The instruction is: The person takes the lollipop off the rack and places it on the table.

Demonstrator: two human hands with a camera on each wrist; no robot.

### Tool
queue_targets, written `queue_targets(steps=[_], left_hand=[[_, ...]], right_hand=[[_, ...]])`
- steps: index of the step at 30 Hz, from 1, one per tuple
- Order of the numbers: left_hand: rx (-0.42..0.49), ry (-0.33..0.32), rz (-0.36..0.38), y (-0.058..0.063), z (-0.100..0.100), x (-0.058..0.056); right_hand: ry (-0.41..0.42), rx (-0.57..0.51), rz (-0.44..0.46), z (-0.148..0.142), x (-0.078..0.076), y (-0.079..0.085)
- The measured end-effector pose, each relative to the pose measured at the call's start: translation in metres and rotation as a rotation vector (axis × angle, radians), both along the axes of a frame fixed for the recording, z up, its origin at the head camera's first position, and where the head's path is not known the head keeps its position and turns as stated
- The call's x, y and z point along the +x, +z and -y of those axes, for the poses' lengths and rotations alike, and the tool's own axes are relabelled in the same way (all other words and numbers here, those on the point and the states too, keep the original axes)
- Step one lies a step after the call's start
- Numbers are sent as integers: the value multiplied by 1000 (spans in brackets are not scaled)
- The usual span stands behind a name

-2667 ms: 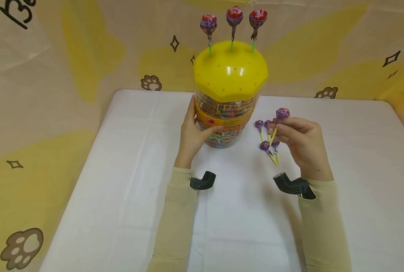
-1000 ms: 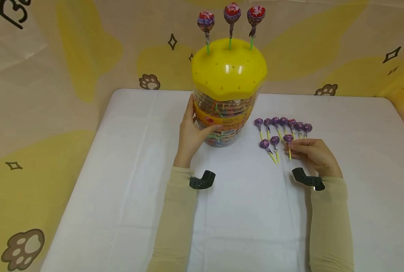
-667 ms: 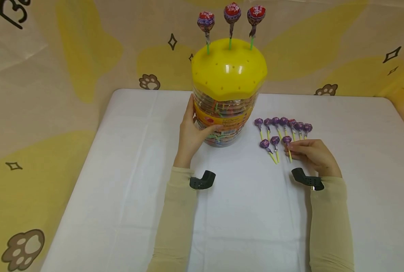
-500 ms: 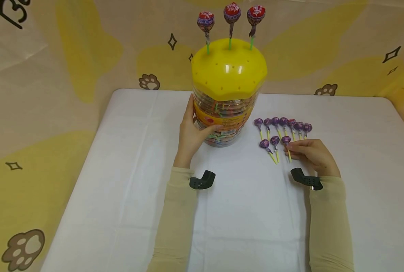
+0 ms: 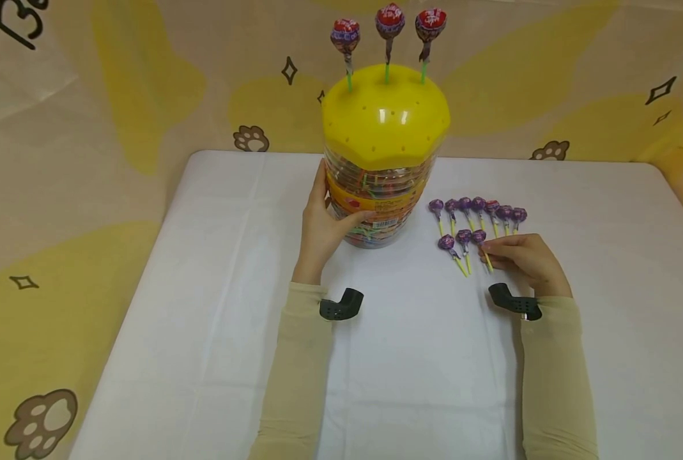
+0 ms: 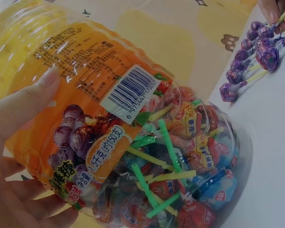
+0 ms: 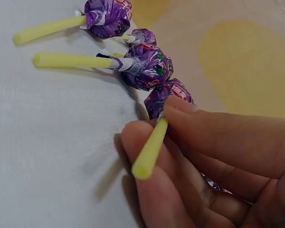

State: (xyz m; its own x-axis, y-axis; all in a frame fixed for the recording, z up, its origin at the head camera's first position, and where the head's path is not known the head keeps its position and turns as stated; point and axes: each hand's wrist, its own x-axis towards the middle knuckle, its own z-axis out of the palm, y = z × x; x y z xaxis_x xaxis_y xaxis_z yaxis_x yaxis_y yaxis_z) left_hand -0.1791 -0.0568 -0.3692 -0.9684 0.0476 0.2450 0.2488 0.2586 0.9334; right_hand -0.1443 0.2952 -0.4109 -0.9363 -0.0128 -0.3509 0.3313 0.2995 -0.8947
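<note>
My left hand [image 5: 322, 233] grips the side of a big clear jar [image 5: 380, 239], thumb across its orange label [image 6: 90, 95]. Wrapped lollipops with green and yellow sticks show through its wall in the left wrist view. A yellow lid [image 5: 387, 121] with small holes tops the jar, and 3 lollipops [image 5: 390, 22] stand upright in it. Between thumb and fingers my right hand [image 5: 522, 259] pinches a purple lollipop [image 7: 168, 97] by its yellow stick, just under the wrapped head. That head sits close beside another purple lollipop [image 5: 464, 236] in the front row on the table.
Behind the front row lies a back row of several purple lollipops [image 5: 478, 204] on the white table [image 5: 422, 358]. Another lollipop [image 5: 446, 243] lies at the front row's left end. A yellow patterned backdrop [image 5: 502, 76] rises behind the table's far edge.
Earlier my right hand held a purple lollipop raised above the others. It has since come down to the front row, and the held lollipop has shifted left toward its neighbour. My left hand stays put.
</note>
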Motion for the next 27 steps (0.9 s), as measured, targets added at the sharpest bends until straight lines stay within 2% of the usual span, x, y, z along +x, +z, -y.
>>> queue_targets(steps=[15, 18, 27], left_hand=[[4, 1, -5, 0, 1, 0], [3, 1, -4, 1, 1, 0], [3, 1, 16, 1, -1, 0]], right_hand=[[31, 19, -14, 5, -1, 3], [23, -9, -7, 3, 0, 3], [-23, -183, 4, -4, 3, 4]])
